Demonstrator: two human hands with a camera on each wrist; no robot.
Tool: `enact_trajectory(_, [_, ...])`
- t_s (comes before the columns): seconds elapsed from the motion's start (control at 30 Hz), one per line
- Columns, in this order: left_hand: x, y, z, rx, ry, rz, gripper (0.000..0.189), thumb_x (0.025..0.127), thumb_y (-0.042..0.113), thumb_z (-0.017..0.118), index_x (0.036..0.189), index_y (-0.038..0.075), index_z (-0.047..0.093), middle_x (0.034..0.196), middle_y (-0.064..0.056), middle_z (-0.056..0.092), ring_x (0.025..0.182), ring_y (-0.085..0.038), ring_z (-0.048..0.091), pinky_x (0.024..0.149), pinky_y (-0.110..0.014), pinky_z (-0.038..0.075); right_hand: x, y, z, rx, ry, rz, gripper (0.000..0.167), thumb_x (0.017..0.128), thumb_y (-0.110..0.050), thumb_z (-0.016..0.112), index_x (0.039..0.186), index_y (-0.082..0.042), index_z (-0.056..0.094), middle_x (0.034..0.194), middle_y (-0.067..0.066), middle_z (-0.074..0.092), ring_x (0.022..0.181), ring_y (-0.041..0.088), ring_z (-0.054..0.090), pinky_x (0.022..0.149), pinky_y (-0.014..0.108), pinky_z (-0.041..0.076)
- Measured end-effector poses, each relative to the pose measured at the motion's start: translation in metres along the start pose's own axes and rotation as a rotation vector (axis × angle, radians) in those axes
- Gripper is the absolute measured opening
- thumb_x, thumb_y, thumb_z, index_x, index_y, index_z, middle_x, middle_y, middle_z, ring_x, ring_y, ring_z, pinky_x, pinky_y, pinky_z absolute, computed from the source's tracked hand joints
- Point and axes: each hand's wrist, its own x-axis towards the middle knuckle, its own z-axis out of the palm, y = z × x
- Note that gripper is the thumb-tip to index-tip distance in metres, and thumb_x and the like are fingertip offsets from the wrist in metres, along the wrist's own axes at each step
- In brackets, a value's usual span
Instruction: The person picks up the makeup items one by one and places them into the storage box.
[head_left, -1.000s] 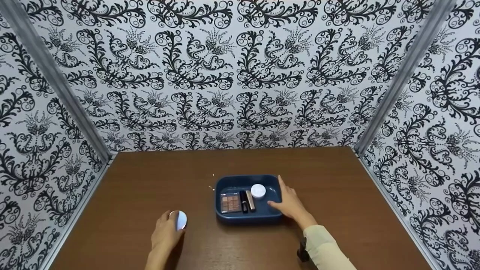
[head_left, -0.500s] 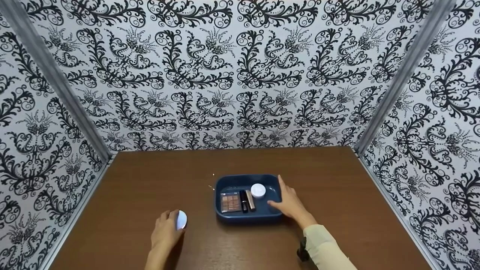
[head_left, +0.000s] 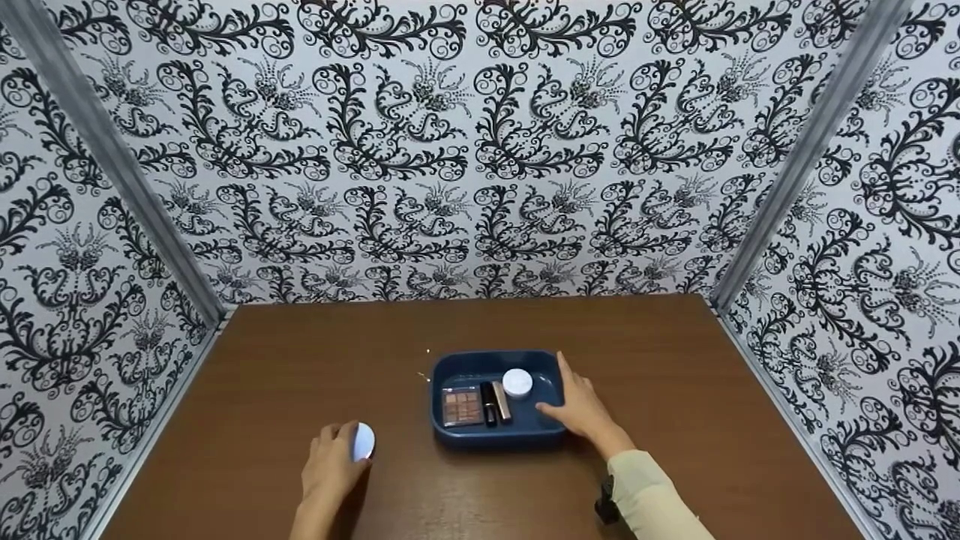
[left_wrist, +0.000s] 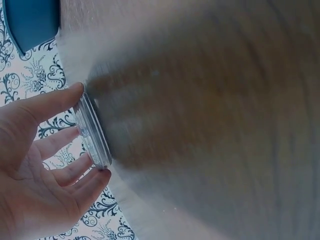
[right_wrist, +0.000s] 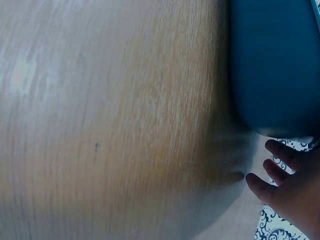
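My left hand (head_left: 330,459) is low on the left of the brown table, gripping a round flat compact (head_left: 363,441) by its edge. In the left wrist view the compact (left_wrist: 93,131) has a clear, layered rim, pinched between thumb and fingers. My right hand (head_left: 582,405) rests at the right wall of a blue tray (head_left: 495,438), thumb over the rim and index along the outside. Its other fingers (right_wrist: 261,188) look straight and spread in the right wrist view. Inside the tray lie an eyeshadow palette (head_left: 462,407), a black tube (head_left: 489,405), a beige-gold tube (head_left: 502,402) and a white round jar (head_left: 517,383).
Patterned black-and-white panels (head_left: 472,150) enclose the table (head_left: 315,352) at the back and both sides, with grey metal posts (head_left: 150,180) at the corners. Tiny shiny specks (head_left: 424,376) show on the table left of the tray.
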Motion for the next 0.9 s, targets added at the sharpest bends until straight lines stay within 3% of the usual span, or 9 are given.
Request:
enact_trajectory(0.57, [0.003,0.008,-0.005,0.010,0.001,0.019,0.067,0.078,0.017,0.083,0.138,0.005,0.056,0.137,-0.026,0.051,0.125,-0.048,0.049,0.088,-0.064,0.051,-0.002,-0.003,-0.002,0.003,-0.007,0.016,0.104,0.085,-0.032,0.079,0.160,-0.007,0.013,0.155,0.027,0.038,0.140,0.054,0.034,0.115,0.064,0.029])
enact_trajectory(0.9, [0.003,0.023,-0.012,0.003,0.075,0.087,0.066,0.076,0.018,0.085,0.135,0.004,0.059,0.133,-0.025,0.054,0.123,-0.046,0.052,0.092,-0.062,0.051,-0.002,-0.004,-0.004,0.005,-0.026,0.044,0.106,0.083,-0.034,0.080,0.161,-0.009,0.012,0.152,0.032,0.038,0.140,0.054,0.034,0.113,0.066,0.032])
